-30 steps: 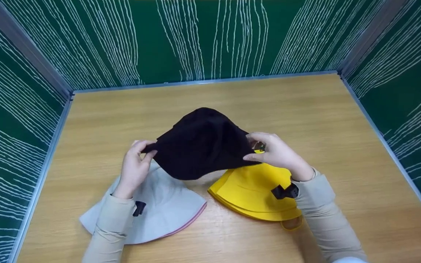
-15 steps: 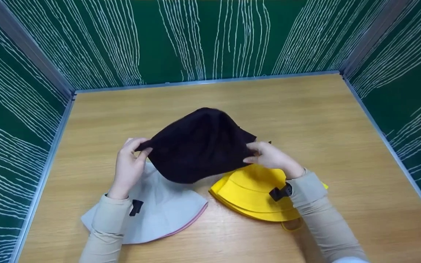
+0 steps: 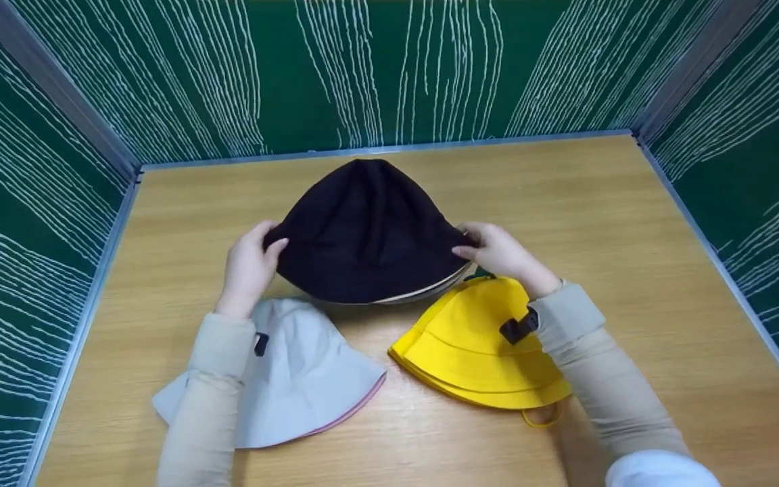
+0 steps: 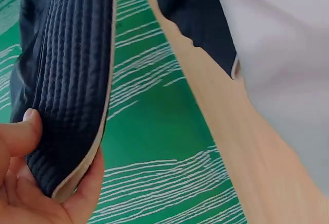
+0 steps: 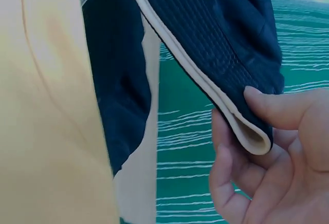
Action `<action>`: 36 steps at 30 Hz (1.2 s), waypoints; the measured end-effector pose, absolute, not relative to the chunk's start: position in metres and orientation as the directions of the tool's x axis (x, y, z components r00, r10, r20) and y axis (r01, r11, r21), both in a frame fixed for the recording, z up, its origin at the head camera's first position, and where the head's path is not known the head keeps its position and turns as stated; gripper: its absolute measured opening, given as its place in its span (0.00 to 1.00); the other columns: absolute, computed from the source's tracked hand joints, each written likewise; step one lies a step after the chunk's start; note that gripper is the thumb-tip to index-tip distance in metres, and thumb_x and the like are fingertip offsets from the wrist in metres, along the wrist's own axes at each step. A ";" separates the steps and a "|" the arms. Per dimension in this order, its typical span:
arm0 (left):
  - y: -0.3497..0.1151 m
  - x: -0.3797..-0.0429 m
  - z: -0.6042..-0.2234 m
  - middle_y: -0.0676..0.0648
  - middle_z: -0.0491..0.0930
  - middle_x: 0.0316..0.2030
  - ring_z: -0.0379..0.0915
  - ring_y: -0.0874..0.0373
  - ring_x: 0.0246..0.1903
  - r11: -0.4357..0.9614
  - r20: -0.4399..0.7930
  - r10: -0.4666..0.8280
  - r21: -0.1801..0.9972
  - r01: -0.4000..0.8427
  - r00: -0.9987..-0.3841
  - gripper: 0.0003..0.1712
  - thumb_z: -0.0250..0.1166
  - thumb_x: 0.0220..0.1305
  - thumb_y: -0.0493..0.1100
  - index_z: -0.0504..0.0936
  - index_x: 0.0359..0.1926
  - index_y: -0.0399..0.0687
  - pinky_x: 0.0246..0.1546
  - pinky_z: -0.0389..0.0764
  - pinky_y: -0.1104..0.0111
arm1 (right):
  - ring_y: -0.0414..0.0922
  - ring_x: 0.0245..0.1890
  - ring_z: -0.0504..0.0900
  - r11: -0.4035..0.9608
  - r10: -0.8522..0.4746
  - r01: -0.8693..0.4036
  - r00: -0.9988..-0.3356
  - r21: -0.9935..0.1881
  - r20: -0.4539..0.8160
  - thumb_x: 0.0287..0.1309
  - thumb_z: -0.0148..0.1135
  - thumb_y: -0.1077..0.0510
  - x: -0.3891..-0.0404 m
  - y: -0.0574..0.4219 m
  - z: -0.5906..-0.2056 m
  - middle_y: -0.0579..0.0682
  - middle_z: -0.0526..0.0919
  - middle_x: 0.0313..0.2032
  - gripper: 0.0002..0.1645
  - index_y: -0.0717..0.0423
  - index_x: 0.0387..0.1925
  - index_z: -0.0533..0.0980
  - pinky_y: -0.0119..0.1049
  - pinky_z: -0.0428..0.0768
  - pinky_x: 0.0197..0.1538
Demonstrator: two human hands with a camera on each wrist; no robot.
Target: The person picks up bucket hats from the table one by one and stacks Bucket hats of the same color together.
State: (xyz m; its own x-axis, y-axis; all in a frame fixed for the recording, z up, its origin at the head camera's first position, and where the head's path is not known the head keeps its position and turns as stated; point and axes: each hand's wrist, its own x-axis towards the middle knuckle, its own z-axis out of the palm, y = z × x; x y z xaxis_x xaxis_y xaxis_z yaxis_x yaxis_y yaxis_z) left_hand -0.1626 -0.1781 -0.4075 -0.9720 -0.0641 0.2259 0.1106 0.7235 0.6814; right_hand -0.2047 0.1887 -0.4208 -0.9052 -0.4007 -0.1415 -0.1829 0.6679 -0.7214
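Note:
A black bucket hat (image 3: 369, 230) is held crown up over the middle of the table, its brim spread between both hands. My left hand (image 3: 246, 274) pinches the brim's left end, thumb on the near side. At the opposite end, my right hand (image 3: 503, 258) grips the brim between thumb and fingers. Rows of stitching and a cream edge show on the brim (image 4: 72, 90) in the left wrist view. In the right wrist view the brim end (image 5: 226, 100) folds into a loop at the fingers. More dark fabric (image 5: 118, 80) shows behind the yellow hat there.
A pale grey bucket hat (image 3: 301, 385) with a pink edge lies at the near left, partly under the left forearm. A yellow hat (image 3: 470, 352) with a cord loop (image 3: 539, 415) lies at the near right. Green, white-streaked panels (image 3: 315, 74) enclose the wooden table (image 3: 565, 189).
Both hands have carried the black hat away from the body, toward the back of the table. Its brim now hangs more evenly, and more of the grey and yellow hats shows.

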 end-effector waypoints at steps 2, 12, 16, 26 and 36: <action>-0.175 -0.170 -0.410 0.35 0.81 0.45 0.76 0.40 0.47 0.745 0.205 -0.049 0.660 0.101 -0.978 0.13 0.60 0.64 0.40 0.78 0.46 0.36 0.50 0.72 0.52 | 0.52 0.43 0.75 0.696 -0.374 -0.130 -0.905 -0.706 -0.202 0.66 0.53 0.59 -0.214 0.190 -0.422 0.61 0.78 0.49 0.17 0.63 0.53 0.71 0.45 0.75 0.50; -0.170 -0.202 -0.415 0.37 0.81 0.47 0.77 0.43 0.46 0.820 0.069 -0.013 0.571 0.028 -0.998 0.21 0.59 0.66 0.50 0.78 0.50 0.38 0.48 0.75 0.52 | 0.53 0.42 0.72 0.754 -0.318 -0.036 -0.894 -0.656 -0.316 0.68 0.50 0.60 -0.244 0.194 -0.426 0.63 0.76 0.50 0.19 0.64 0.56 0.69 0.42 0.71 0.47; -0.172 -0.219 -0.419 0.38 0.80 0.51 0.75 0.44 0.51 0.805 0.007 -0.001 0.594 0.004 -1.000 0.21 0.59 0.67 0.49 0.78 0.52 0.38 0.53 0.73 0.54 | 0.53 0.43 0.73 0.752 -0.295 0.002 -0.893 -0.660 -0.339 0.68 0.49 0.60 -0.247 0.193 -0.431 0.64 0.75 0.50 0.19 0.65 0.58 0.68 0.43 0.72 0.49; -0.175 -0.239 -0.439 0.33 0.76 0.53 0.71 0.41 0.54 0.803 -0.134 0.048 0.595 -0.042 -0.990 0.18 0.56 0.67 0.39 0.75 0.53 0.30 0.58 0.69 0.55 | 0.50 0.41 0.75 0.749 -0.290 0.030 -0.883 -0.662 -0.369 0.67 0.51 0.61 -0.252 0.193 -0.449 0.65 0.76 0.49 0.20 0.67 0.57 0.67 0.38 0.74 0.46; -0.169 -0.242 -0.449 0.37 0.79 0.47 0.74 0.44 0.48 0.848 -0.222 -0.034 0.510 -0.146 -0.974 0.14 0.56 0.68 0.42 0.76 0.48 0.37 0.52 0.72 0.55 | 0.41 0.22 0.71 0.750 -0.291 0.077 -0.853 -0.656 -0.433 0.67 0.51 0.60 -0.254 0.195 -0.463 0.59 0.76 0.40 0.20 0.67 0.57 0.67 0.33 0.70 0.28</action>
